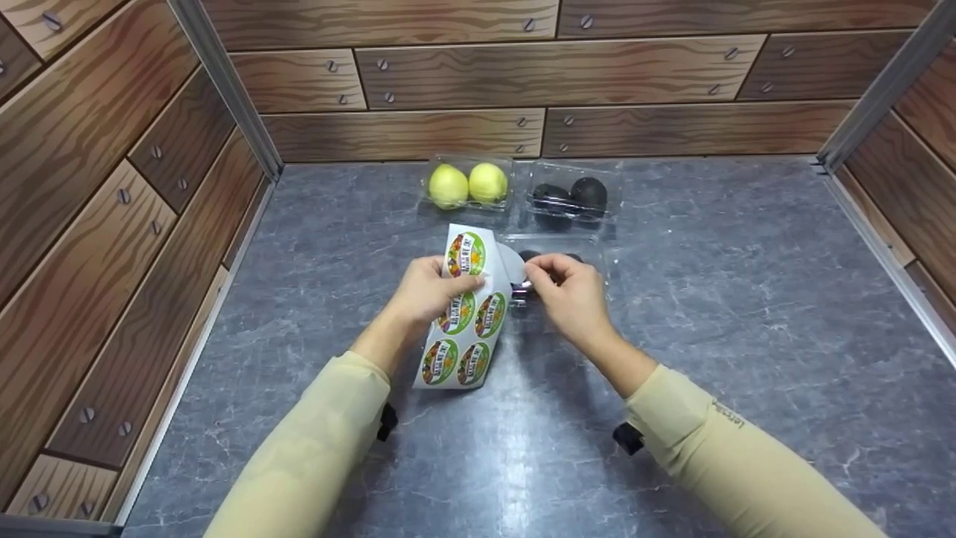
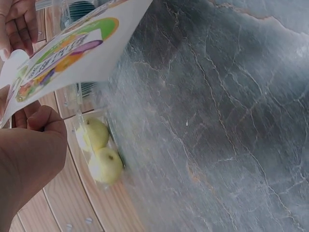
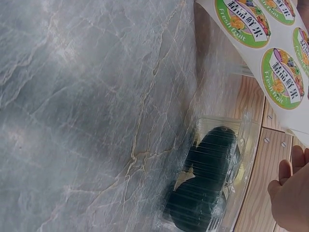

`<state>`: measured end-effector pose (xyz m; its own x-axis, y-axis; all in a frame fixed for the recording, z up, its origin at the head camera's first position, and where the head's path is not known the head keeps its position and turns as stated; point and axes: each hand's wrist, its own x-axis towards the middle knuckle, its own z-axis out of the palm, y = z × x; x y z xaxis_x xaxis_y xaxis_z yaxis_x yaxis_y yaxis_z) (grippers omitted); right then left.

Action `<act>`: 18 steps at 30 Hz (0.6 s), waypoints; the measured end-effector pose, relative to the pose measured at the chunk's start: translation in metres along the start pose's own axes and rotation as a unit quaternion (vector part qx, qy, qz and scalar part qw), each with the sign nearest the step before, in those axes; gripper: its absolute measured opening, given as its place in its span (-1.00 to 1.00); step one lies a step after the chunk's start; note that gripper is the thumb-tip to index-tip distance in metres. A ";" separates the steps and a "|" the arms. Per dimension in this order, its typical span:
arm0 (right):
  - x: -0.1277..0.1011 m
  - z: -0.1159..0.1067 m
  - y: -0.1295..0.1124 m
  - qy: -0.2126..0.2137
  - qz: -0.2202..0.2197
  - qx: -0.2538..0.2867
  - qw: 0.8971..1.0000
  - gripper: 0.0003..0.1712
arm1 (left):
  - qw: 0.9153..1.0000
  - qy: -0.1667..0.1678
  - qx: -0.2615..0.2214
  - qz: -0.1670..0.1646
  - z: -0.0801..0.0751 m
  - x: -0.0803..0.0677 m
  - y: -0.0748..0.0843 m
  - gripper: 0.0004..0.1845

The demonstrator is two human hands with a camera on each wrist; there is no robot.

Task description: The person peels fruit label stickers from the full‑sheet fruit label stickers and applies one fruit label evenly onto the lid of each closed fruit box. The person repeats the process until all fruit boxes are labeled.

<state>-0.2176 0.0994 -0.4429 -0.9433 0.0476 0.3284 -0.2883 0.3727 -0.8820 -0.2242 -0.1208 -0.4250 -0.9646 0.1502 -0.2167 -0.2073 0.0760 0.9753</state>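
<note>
My left hand [image 1: 448,288] grips a white sticker sheet [image 1: 464,314] with several round green fruit labels and holds it upright over the grey table. My right hand [image 1: 534,275] pinches the edge of one sticker [image 1: 511,263], which curls off the sheet's top right corner with its white back showing. Just behind the hands lies a clear clamshell box [image 1: 590,258] holding dark fruit. In the left wrist view the sheet [image 2: 72,48] slants above my left hand [image 2: 29,145]. The right wrist view shows the sheet [image 3: 270,43] above the box of dark fruit [image 3: 207,183].
Two more clear boxes stand at the back: one with two yellow-green fruits [image 1: 468,184], one with dark avocados [image 1: 571,196]. Wood-pattern walls [image 1: 112,224] close in the marbled grey tabletop [image 1: 747,299] on three sides.
</note>
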 end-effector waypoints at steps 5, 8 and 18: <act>0.000 0.000 0.000 -0.001 0.003 0.000 1.000 -0.91 | 1.000 0.001 -0.001 -0.001 -0.002 0.000 -0.001 -0.83; 0.000 -0.001 0.000 0.000 0.004 -0.002 1.000 -0.90 | 1.000 0.001 -0.002 -0.001 -0.002 0.000 -0.002 -0.83; 0.000 -0.001 0.002 0.003 0.004 0.000 1.000 -0.91 | 1.000 0.006 -0.010 -0.001 -0.004 0.001 -0.005 -0.85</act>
<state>-0.2183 0.1016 -0.4442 -0.9445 0.0566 0.3235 -0.2807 0.3721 -0.8847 -0.2243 -0.1251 -0.4302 -0.9659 0.1384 -0.2190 -0.2131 0.0561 0.9754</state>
